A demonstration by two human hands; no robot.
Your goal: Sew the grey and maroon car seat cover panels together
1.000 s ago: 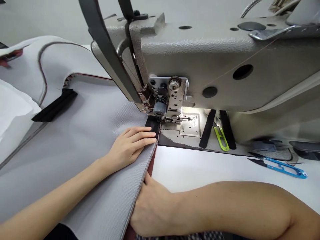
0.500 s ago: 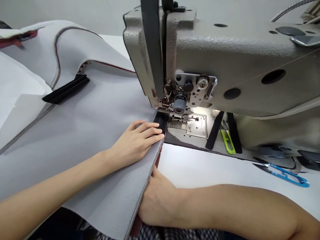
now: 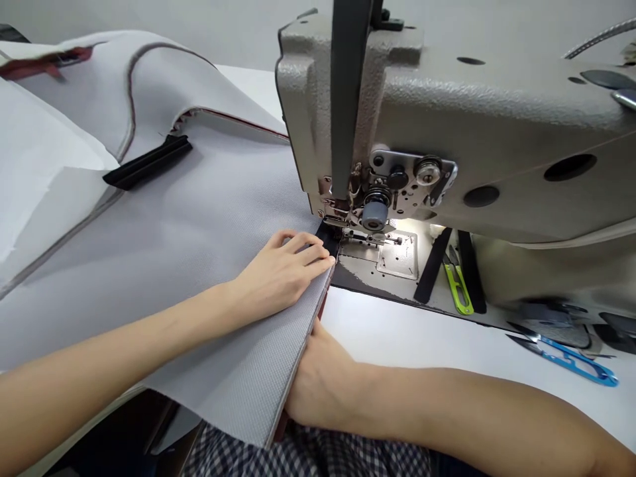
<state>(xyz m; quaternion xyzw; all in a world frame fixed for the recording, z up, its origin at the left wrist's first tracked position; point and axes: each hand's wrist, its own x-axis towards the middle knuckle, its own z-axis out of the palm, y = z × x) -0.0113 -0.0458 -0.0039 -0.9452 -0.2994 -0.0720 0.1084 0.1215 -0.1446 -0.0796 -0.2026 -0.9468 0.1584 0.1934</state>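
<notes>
A large grey fabric piece [image 3: 199, 218] lies under the sewing machine's head [image 3: 422, 119], its right edge lined with dark red. My left hand [image 3: 288, 268] rests flat on the fabric near that edge, fingers spread, fingertips beside a black strip [image 3: 328, 237] at the presser foot. Below it, my right hand [image 3: 325, 381] is at the fabric's edge; its fingers are hidden beneath the fabric, with only the thumb side and back showing. Another black strip [image 3: 149, 162] sits on the fabric at the upper left.
Yellow-green snips [image 3: 458, 285] lie between two black strips on the machine bed, right of the metal needle plate [image 3: 397, 255]. Blue snips [image 3: 571, 361] are on the white table [image 3: 387, 331] at the right. White material [image 3: 40, 152] covers the far left.
The machine and tools appear shifted right in the view. The fabric's front corner sits higher, exposing more checkered cloth below. My left fingers are more bent, still on the fabric.
</notes>
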